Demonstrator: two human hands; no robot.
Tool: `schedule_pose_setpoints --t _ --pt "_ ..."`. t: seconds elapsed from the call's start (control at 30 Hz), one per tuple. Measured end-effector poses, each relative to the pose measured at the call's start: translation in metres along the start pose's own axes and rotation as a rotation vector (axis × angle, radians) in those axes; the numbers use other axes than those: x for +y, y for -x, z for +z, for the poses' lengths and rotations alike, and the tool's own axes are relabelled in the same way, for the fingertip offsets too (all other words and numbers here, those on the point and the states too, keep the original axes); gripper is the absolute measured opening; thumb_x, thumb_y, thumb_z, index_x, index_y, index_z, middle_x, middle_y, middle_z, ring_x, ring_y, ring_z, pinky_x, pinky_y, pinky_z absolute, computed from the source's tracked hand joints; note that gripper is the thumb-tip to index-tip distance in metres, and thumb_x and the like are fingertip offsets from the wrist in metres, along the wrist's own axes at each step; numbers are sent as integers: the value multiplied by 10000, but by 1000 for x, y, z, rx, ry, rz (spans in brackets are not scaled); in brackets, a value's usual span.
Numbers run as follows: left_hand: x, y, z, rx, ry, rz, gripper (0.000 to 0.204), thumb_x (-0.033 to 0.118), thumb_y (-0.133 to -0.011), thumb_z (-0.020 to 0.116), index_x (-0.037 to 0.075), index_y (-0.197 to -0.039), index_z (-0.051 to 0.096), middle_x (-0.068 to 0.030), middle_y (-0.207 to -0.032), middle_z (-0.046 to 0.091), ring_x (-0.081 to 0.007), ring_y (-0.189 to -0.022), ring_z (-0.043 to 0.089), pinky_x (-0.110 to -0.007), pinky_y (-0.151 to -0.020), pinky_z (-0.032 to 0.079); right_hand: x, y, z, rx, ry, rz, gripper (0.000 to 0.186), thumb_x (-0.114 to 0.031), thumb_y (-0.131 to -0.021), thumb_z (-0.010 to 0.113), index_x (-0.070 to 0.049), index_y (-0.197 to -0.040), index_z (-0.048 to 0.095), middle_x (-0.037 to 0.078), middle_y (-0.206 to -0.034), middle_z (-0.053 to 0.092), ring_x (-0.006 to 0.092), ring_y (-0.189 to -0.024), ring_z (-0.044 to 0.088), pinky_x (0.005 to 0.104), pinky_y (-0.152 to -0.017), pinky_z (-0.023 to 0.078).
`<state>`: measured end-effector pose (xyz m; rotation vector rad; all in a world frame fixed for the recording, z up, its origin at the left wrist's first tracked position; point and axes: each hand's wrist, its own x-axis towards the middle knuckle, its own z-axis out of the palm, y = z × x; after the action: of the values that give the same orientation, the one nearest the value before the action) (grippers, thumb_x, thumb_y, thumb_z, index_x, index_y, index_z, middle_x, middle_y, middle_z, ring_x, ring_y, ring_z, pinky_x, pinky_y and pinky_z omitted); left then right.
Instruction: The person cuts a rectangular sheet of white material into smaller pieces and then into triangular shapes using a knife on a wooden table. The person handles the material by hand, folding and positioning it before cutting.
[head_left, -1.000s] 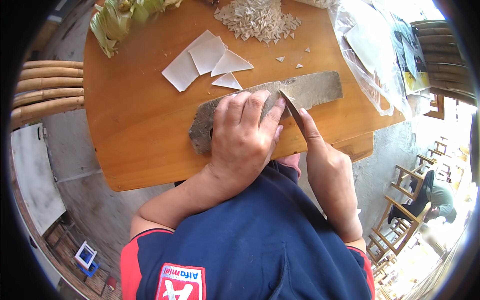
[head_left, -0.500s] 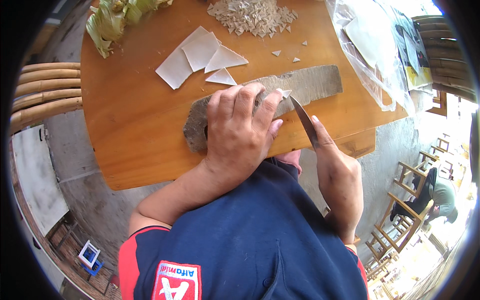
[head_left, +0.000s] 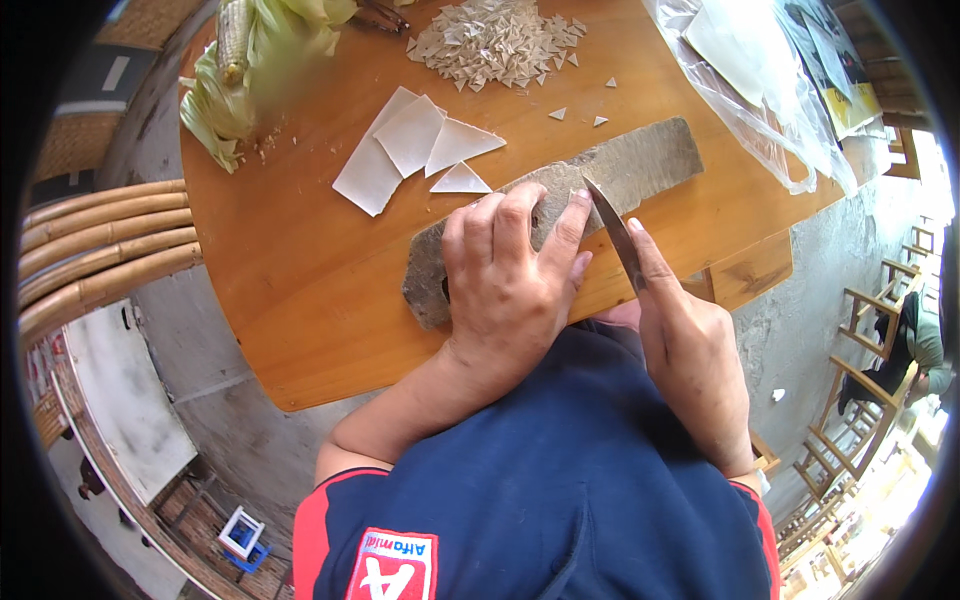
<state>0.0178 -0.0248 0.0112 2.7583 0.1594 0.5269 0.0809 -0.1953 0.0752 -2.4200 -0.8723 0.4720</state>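
Observation:
A worn wooden board (head_left: pixel 640 160) lies aslant near the table's front edge. Over its left part my left hand (head_left: pixel 505 275) is bent, the index fingertip pressing a small white piece that is mostly hidden. My right hand (head_left: pixel 690 345) is closed round a knife (head_left: pixel 617 235), its index finger stretched along the blade. The knife's tip touches down beside my left index fingertip. Behind the board lie flat white sheet pieces (head_left: pixel 410 135) and a cut white triangle (head_left: pixel 461 179). Farther back is a heap of small white triangles (head_left: pixel 495 45).
The wooden table (head_left: pixel 300 300) carries corn husks (head_left: pixel 215 110) with a cob at the far left. A clear plastic bag (head_left: pixel 735 90) with white sheets is at the right. Bamboo rails (head_left: pixel 110 240) flank the left side. A person (head_left: pixel 905 345) is among wooden chairs at the far right.
The view has shifted, so the table sits lower and farther right. The white piece at my left index fingertip showed more before. Both hands keep nearly the same pose on board and knife.

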Motion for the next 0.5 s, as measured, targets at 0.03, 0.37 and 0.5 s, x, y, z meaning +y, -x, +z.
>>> schedule_pose_setpoints --t 0.03,0.37,0.5 --pt "0 -1 -1 -1 0 1 506 244 -818 785 176 -1306 671 -105 -1265 524 -290 -1122 481 -452 -973 385 0 0 -1 -12 32 -13 700 50 -875 645 -16 -1528 403 197 -783 692 332 -692 708 417 -626 561" --pt "1 0 0 -35 -27 26 540 250 -827 788 175 -1346 658 -132 -1272 517 -307 -1138 478 -467 -979 389 -4 5 15 -16 117 3 760 51 -832 601 31 -1546 344 184 -686 636 318 -607 670 407 -588 572" --pt "1 -1 -2 -45 -34 38 514 265 -847 766 150 -1337 662 -140 -1271 517 -311 -1149 479 -479 -993 387 -4 4 22 5 128 -10 833 77 -763 587 38 -1556 332 152 -647 614 299 -590 658 395 -666 586"
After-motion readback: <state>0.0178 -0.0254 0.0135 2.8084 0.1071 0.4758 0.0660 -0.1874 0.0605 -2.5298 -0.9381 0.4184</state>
